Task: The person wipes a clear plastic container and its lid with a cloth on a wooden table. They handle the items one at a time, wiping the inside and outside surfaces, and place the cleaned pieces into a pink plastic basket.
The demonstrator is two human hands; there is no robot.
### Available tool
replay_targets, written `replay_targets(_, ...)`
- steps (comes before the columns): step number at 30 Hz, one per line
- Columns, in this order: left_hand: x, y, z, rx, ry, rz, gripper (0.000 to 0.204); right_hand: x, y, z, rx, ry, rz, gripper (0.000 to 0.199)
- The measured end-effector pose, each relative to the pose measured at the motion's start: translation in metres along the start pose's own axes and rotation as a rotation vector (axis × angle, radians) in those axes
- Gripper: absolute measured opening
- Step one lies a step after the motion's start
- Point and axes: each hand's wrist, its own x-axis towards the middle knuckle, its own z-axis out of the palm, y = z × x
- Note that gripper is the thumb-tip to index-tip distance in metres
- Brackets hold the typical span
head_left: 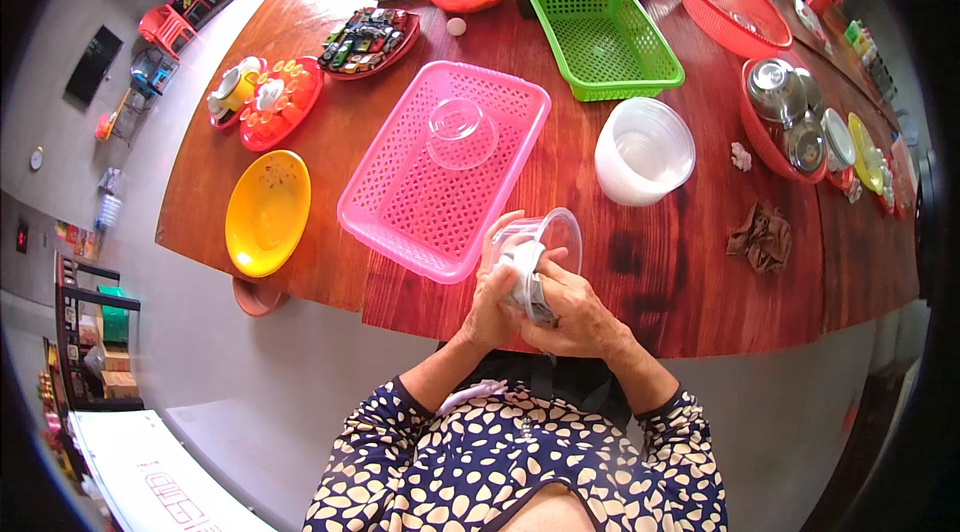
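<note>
A clear round plastic bowl [566,232] is held tilted just past the table's front edge. My left hand [492,300] is closed around its left side, with fingertips showing behind the clear wall. A crumpled white and grey cloth [527,267] is pressed against the bowl between both hands. My right hand [578,312] is closed on the cloth at the bowl's near side; part of its grip is hidden. Beyond my hands, a pink perforated basket [372,194] holds another clear bowl [462,132].
White translucent tubs [640,177] stand right of the pink basket, behind a crumpled brown cloth [762,240]. A yellow oval dish [265,217] sits at the left edge. Farther back are a green basket [620,90], a red colander [715,7] and a red basin of metal bowls [765,147].
</note>
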Motion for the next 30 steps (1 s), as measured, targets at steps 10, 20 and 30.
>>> replay_targets(10,-0.004,0.018,-0.003,-0.127,0.088,-0.186,0.075,0.012,0.009,-0.01,-0.519,-0.242,-0.116,0.017)
replay_targets(20,0.001,0.038,-0.014,-0.237,0.163,-0.188,0.075,0.046,-0.005,0.003,-0.709,-0.158,0.06,0.026)
replay_targets(30,0.005,0.059,-0.025,-0.27,0.199,-0.138,0.072,0.091,-0.005,0.021,-0.09,0.098,-0.002,0.023)
